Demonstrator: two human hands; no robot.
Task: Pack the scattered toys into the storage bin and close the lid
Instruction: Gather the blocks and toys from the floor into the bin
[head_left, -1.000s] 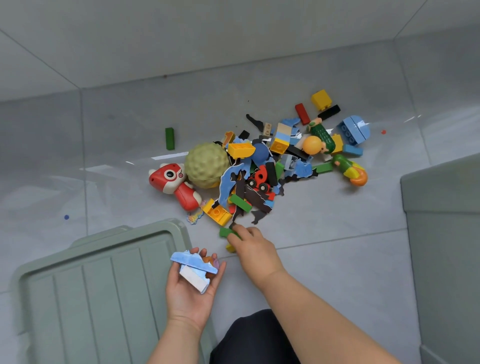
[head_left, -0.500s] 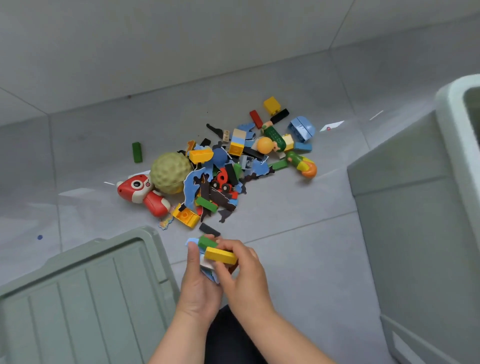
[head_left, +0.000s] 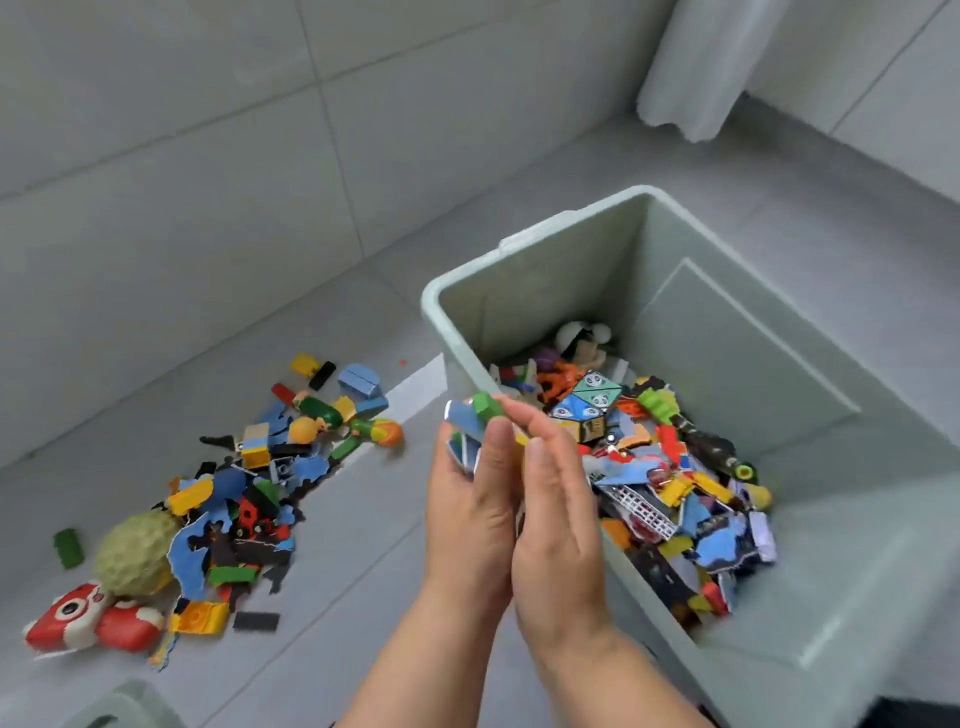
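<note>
My left hand (head_left: 470, 512) and my right hand (head_left: 558, 499) are cupped together around a small bundle of toy pieces (head_left: 474, 422): a green brick, blue puzzle pieces and a yellow brick. The hands hover at the near-left rim of the open pale green storage bin (head_left: 524, 244), which holds several mixed toys (head_left: 670, 483). A scattered pile of bricks and puzzle pieces (head_left: 249, 499) lies on the floor to the left, with a green bumpy ball (head_left: 136, 553) and a red fish toy (head_left: 85, 618).
The bin's lid (head_left: 122, 706) shows only as a corner at the bottom left. A lone green brick (head_left: 67, 546) lies left of the ball. Grey tiled wall stands behind, and a white curtain (head_left: 696, 67) hangs at the top right.
My right hand picked green and yellow bricks off the floor and joined my left hand. Both hands then carried the bundle right to the bin, and the view swung to show its inside.
</note>
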